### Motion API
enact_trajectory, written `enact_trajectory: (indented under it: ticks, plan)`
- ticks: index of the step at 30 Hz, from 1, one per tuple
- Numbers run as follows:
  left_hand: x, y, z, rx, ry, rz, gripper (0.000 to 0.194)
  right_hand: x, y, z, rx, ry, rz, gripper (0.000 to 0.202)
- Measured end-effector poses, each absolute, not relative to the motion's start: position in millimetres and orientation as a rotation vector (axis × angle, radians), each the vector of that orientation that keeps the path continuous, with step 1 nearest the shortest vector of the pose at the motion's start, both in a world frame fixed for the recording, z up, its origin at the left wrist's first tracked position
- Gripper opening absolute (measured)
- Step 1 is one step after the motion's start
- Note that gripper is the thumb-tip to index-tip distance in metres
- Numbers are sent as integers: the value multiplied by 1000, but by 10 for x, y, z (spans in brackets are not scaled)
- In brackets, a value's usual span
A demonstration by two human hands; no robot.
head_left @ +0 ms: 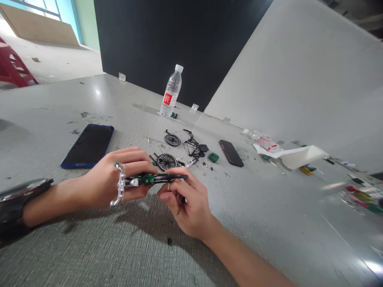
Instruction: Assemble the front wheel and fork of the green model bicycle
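Observation:
Both my hands are around a small model bicycle [148, 179] with a dark green frame, held on its side above the table. Its silver handlebar [120, 185] sticks out over the back of my left hand [127, 169]. The left fingers close round the frame from behind. My right hand [191, 199] is closed at the bicycle's black wheel [176, 176], which shows nearly edge-on. A tiny metal pin or screw [168, 186] stands by the right fingertips. Something thin and dark [181, 204] shows within the curled right fingers; its kind is unclear.
Beyond my hands lie loose bicycle wheels [167, 162], a black model bicycle frame [191, 145] and a green block [213, 157]. A blue-edged phone [89, 145] lies left, a dark phone [231, 153] right. A water bottle [172, 93] stands behind; another bottle [263, 140] lies near paper [305, 156].

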State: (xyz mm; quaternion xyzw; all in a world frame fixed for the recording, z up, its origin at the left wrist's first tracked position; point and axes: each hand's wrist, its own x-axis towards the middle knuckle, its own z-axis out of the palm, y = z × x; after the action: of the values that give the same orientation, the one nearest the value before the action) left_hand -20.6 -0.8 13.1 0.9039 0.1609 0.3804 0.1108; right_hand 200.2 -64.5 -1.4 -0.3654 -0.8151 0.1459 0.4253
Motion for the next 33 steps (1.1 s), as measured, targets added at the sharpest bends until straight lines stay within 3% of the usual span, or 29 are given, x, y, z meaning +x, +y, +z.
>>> enact_trajectory:
  ticks: [33]
  plan:
    - [-222, 47, 56, 2707, 523, 1090, 15, 1989, -633, -12, -1020, -2037, 417, 20]
